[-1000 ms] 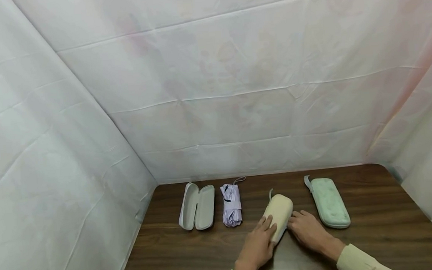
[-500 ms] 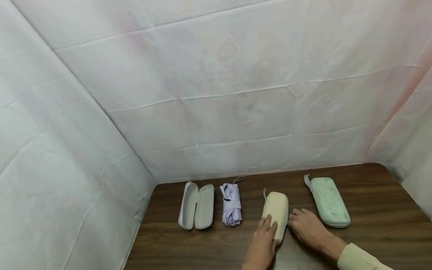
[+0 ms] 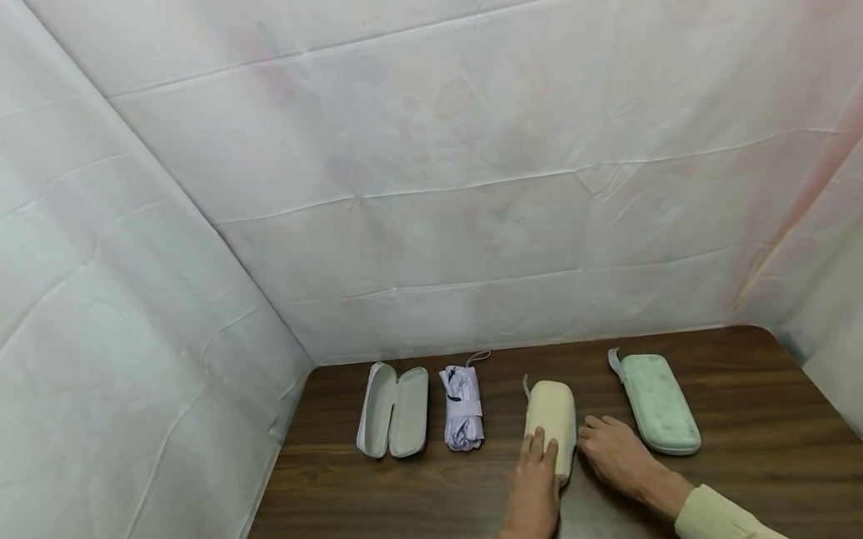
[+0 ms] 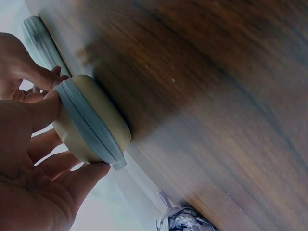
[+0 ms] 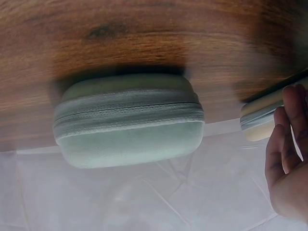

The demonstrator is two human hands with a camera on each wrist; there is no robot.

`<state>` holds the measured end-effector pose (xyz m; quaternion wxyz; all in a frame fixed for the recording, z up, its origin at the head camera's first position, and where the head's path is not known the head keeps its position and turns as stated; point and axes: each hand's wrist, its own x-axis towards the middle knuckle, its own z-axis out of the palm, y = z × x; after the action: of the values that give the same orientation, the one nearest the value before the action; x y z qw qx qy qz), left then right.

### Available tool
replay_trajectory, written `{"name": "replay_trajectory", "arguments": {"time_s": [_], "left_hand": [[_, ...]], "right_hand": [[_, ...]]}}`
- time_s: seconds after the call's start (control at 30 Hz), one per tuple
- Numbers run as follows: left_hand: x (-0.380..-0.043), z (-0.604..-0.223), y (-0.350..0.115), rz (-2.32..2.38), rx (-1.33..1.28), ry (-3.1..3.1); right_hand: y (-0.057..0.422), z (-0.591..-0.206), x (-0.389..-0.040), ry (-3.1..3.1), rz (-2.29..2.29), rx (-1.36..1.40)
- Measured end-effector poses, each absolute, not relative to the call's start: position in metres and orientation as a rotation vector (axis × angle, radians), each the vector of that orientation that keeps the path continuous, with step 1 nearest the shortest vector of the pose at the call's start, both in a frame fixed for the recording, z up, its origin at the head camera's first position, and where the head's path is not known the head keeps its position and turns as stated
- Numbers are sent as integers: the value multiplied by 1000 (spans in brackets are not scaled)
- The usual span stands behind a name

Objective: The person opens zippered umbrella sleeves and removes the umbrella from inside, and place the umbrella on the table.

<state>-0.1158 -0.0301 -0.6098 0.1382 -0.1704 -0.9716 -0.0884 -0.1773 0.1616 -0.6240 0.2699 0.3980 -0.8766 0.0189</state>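
A pale yellow hard zip case point(image 3: 550, 416) lies upright-lengthwise on the table. My left hand point(image 3: 533, 488) grips its near left part, fingers spread over the lid. The left wrist view shows the thumb and fingers around the case, beside its grey zip band point(image 4: 89, 120). My right hand point(image 3: 619, 459) is at the case's right side, fingers bent, tips right at its edge. In the left wrist view the right thumb and fingertips come together by the zip; I cannot tell what is between them. A grey tab point(image 3: 526, 386) sticks out at the far end.
A green zip case point(image 3: 662, 404) lies to the right, closed. On the left are an open white case point(image 3: 411, 413) and a folded lilac umbrella point(image 3: 462, 409) with a strap. Pale fabric walls point(image 3: 429, 236) stand behind and beside the wooden table point(image 3: 359, 517).
The yellow case has turned to lie straighter, its far end shifting left. My left hand has swung slightly right with it. My right hand has hardly moved.
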Motion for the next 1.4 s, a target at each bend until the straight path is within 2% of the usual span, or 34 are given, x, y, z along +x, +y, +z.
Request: {"name": "replay_trajectory", "arguments": {"time_s": [1.4], "left_hand": [[-111, -614, -8, -59, -326, -2820]], "right_hand": [[157, -630, -152, -2378, 72, 1098]]}}
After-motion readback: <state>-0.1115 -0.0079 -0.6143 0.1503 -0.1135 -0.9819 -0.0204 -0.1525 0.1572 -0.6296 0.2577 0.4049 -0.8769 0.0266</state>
